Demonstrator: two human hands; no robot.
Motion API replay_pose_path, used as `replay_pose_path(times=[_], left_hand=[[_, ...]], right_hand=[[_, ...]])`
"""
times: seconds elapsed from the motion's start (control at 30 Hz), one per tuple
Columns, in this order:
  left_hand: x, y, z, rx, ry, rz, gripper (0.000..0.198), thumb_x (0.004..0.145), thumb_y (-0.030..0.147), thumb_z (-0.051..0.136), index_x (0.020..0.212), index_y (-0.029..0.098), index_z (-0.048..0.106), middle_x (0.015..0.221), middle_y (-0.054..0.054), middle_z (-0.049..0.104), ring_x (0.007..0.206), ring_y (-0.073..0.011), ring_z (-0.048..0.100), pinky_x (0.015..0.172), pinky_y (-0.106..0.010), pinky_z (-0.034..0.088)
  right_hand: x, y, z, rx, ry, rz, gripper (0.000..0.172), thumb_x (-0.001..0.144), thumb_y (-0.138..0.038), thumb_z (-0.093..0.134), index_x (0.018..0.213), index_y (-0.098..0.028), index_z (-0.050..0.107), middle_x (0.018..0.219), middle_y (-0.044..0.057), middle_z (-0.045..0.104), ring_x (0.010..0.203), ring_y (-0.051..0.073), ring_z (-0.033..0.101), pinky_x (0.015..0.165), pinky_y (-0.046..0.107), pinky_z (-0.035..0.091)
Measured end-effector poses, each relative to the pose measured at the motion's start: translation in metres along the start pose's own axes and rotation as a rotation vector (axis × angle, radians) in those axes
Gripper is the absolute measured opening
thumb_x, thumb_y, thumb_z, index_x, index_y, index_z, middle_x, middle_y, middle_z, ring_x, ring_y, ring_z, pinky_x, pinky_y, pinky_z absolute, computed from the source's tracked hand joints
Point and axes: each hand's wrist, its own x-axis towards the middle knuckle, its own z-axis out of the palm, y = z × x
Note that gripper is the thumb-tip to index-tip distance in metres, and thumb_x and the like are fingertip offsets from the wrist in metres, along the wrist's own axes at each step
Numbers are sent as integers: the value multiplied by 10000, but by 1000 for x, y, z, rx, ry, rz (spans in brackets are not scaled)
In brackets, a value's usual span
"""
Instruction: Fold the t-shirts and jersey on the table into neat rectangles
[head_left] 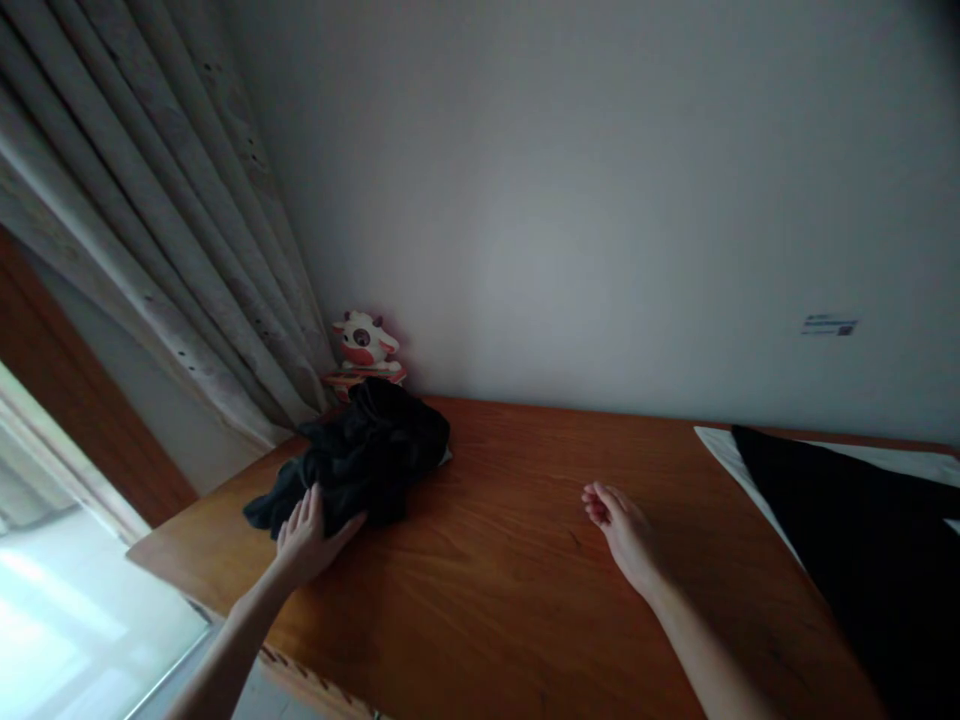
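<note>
A crumpled pile of black clothes (367, 450) lies at the back left of a wooden table (510, 560). My left hand (307, 535) rests on the near edge of the pile, fingers stretched into the cloth and thumb spread to the right. My right hand (622, 525) hovers low over the bare middle of the table with its fingers loosely curled and nothing visible in them. It is well apart from the pile.
A flat black garment (862, 530) lies on a white sheet (724, 450) at the table's right. A small red and white cow toy (365, 345) stands in the back corner beside grey curtains (172, 250). The table's left edge drops off to a bright floor.
</note>
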Motion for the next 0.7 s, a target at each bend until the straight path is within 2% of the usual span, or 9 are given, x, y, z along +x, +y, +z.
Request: replay_pose_path(times=[0.07, 0.13, 0.23, 0.3, 0.4, 0.47, 0.57, 0.63, 0.7], left_hand=[[-6, -13, 17, 129, -41, -8, 1059, 656, 732, 534, 1445, 41, 383, 1543, -301, 388, 1468, -457, 290, 1176, -634, 198], [-7, -17, 22, 203, -92, -9, 1094, 667, 712, 508, 1492, 20, 314, 1578, -300, 333, 1487, -449, 255, 1178, -623, 202], [-7, 1, 13, 302, -120, -51, 1194, 638, 710, 567, 1528, -12, 233, 1585, -337, 277, 1452, -520, 274, 1130, -669, 251], [-10, 23, 6, 296, -26, -16, 1228, 644, 711, 608, 1550, 1, 179, 1588, -350, 239, 1431, -546, 285, 1102, -688, 276], [-18, 59, 4, 159, 148, 242, 1030, 778, 636, 600, 1566, 116, 189, 1589, -268, 293, 1437, -456, 324, 1113, -630, 322], [-24, 80, 11, 59, 151, 474, 746, 866, 509, 590, 1498, 198, 343, 1519, -192, 430, 1384, -366, 423, 1105, -558, 375], [-35, 112, 34, -19, -8, 746, 358, 916, 327, 570, 1268, 260, 564, 1343, -111, 598, 1230, -274, 563, 1027, -460, 461], [-44, 139, 55, -52, -123, 857, 256, 916, 262, 556, 1165, 266, 617, 1264, -89, 645, 1166, -257, 598, 983, -441, 486], [-54, 170, 78, -105, -221, 934, 252, 903, 234, 553, 1141, 259, 632, 1207, -87, 671, 1108, -252, 625, 954, -439, 505]], right_hand=[[1, 1, 0, -1, -9, -7, 451, 594, -584, 872, 779, -192, 747, 752, 26, 693, 681, 126, 582, 647, 241, 488], [1, 1, 0, -5, -11, -8, 447, 599, -583, 870, 778, -192, 747, 745, 25, 690, 674, 125, 577, 639, 243, 485], [0, 0, 1, -10, -10, -8, 452, 595, -590, 867, 773, -191, 747, 736, 27, 685, 672, 129, 572, 636, 251, 481], [0, -1, 2, -6, -8, 1, 457, 583, -591, 870, 765, -191, 746, 730, 27, 682, 675, 131, 570, 640, 252, 478], [0, -1, 2, 9, -15, 10, 455, 578, -586, 871, 767, -192, 745, 729, 24, 679, 676, 128, 566, 645, 249, 470], [0, -1, 2, 14, -20, 0, 446, 592, -583, 864, 771, -192, 745, 732, 22, 676, 674, 127, 561, 644, 249, 464], [0, -2, 4, 8, -13, -17, 434, 617, -583, 845, 769, -191, 740, 724, 17, 667, 659, 123, 551, 630, 246, 450], [-1, -4, 6, 0, -4, -28, 434, 630, -592, 828, 763, -191, 731, 714, 13, 660, 643, 119, 545, 612, 242, 437], [-1, -7, 9, -12, 7, -48, 437, 655, -608, 797, 762, -192, 717, 702, 7, 652, 625, 118, 539, 590, 240, 424]])
